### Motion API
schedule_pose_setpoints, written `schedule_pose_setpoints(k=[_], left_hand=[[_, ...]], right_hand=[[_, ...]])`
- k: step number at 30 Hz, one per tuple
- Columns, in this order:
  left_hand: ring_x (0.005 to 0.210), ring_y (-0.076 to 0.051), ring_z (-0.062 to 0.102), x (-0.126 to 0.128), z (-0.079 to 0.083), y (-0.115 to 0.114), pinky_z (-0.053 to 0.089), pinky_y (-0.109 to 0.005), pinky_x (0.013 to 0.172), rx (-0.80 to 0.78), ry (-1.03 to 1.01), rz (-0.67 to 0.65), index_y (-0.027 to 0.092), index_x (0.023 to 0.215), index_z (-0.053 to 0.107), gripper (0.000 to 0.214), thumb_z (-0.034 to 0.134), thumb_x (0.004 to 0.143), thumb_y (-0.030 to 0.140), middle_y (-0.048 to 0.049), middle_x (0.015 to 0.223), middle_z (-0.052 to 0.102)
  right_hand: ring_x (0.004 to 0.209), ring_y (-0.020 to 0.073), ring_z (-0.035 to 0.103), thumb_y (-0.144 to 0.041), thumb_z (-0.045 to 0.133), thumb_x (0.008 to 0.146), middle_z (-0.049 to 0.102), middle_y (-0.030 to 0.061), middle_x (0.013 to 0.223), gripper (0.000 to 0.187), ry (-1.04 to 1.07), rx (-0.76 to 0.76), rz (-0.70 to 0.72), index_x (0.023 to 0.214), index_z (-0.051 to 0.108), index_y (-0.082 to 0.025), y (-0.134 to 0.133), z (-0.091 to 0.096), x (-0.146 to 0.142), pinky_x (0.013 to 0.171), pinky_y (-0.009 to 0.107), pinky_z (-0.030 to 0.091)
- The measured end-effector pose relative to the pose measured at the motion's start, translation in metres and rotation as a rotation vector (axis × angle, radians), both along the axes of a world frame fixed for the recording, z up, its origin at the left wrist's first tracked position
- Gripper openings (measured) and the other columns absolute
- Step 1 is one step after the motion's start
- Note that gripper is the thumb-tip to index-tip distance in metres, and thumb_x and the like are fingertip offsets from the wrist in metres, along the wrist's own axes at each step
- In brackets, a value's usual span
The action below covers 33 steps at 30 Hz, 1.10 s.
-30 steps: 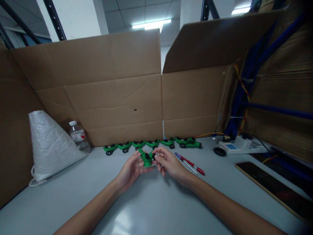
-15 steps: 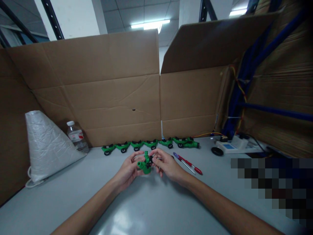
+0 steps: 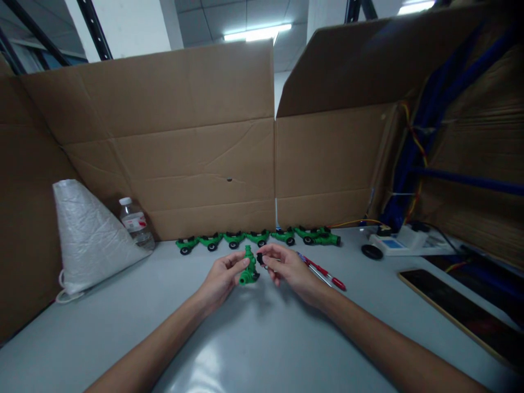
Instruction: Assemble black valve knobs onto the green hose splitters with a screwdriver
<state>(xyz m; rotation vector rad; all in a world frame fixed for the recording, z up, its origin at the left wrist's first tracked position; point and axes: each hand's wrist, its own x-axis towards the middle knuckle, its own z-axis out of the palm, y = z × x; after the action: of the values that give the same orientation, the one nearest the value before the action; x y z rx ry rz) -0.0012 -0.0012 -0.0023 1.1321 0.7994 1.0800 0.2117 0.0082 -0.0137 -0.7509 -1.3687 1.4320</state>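
Observation:
My left hand pinches a green plastic toy part between thumb and fingers, above the table and near its middle. The part has a round, tube-like end pointing at me and a narrower end pointing up. Just right of it, my right hand is closed on a small black piece held at the fingertips. A narrow gap shows between the black piece and the green part. Beyond both hands, several green toy vehicles with black wheels stand in a row along the cardboard wall.
A red pen and a second pen lie right of my right hand. At the left stand a silvery bag and a water bottle. A power strip, a black ring and a dark flat panel are at the right.
The green part has turned more upright in my left hand. My right hand has drawn slightly away from it, holding the black piece. The whole view has shifted a little.

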Motion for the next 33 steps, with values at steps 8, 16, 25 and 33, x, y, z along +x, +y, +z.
schedule_pose_setpoints(k=[8,16,25,33], left_hand=[[0.088,-0.018,0.068,-0.001,0.004,-0.004,0.059,-0.032,0.08,-0.046,0.012,-0.023,0.016,0.109,0.076,0.039,0.087,0.084,0.043,-0.0081,0.101,0.073],[0.078,-0.016,0.066,0.003,0.003,-0.005,0.057,-0.031,0.075,0.04,-0.011,-0.033,0.013,0.106,0.074,0.042,0.087,0.083,0.046,-0.0065,0.092,0.071],[0.09,-0.02,0.068,0.003,0.005,-0.005,0.052,-0.031,0.083,0.21,0.112,0.07,0.015,0.107,0.072,0.041,0.082,0.087,0.05,-0.0094,0.101,0.074],[0.095,-0.022,0.069,0.002,0.008,-0.005,0.051,-0.032,0.089,0.312,0.172,0.144,0.018,0.114,0.071,0.042,0.079,0.089,0.051,-0.0094,0.105,0.075]], right_hand=[[0.063,0.0071,0.048,-0.042,0.093,0.078,0.062,0.001,0.089,0.044,0.26,-0.215,0.137,0.111,0.074,-0.02,-0.003,0.005,0.008,0.051,0.018,0.041],[0.064,0.0078,0.047,-0.035,0.095,0.076,0.06,0.0001,0.085,0.04,0.361,-0.241,0.251,0.108,0.075,-0.021,-0.007,0.011,0.015,0.056,0.02,0.04],[0.065,0.0087,0.048,-0.038,0.093,0.079,0.059,-0.0004,0.085,0.039,0.318,-0.19,0.229,0.108,0.073,-0.022,-0.004,0.011,0.015,0.056,0.021,0.039],[0.065,0.0091,0.05,-0.042,0.094,0.077,0.057,-0.0025,0.084,0.046,0.246,-0.171,0.163,0.106,0.066,-0.022,-0.005,0.015,0.013,0.057,0.023,0.044]])
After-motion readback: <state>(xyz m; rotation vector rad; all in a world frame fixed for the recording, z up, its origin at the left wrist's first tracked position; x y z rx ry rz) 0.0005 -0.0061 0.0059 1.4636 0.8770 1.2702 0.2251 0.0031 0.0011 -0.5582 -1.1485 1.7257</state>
